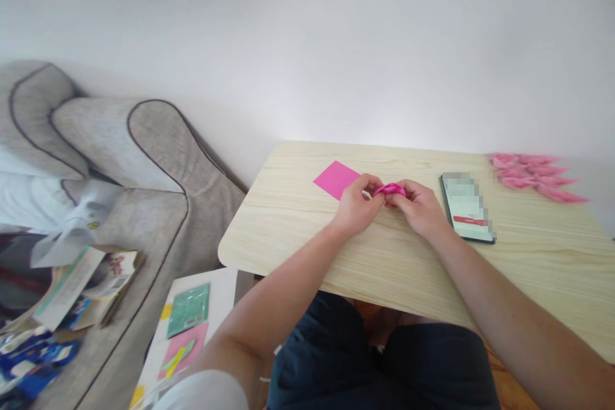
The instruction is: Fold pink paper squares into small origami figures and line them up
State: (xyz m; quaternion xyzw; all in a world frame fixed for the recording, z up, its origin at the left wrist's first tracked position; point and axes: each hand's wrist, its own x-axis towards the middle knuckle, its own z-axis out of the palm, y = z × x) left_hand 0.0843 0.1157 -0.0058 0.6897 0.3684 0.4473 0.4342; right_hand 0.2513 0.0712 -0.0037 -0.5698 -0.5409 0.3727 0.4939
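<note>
Both hands meet over the light wooden table (288, 230). My left hand (356, 205) and my right hand (417, 206) pinch a small folded piece of pink paper (389, 189) between their fingertips, one hand at each end. The fingers of both hands are curled and closed on it. A flat square sheet of pink paper (336, 179) lies on the table just left of my left hand.
A smartphone (467, 208) lies screen-up right of my right hand. Several folded pink paper pieces (533, 176) sit at the table's far right. A grey sofa (144, 160) with papers and packets stands left. A low white surface (192, 323) holds coloured sheets.
</note>
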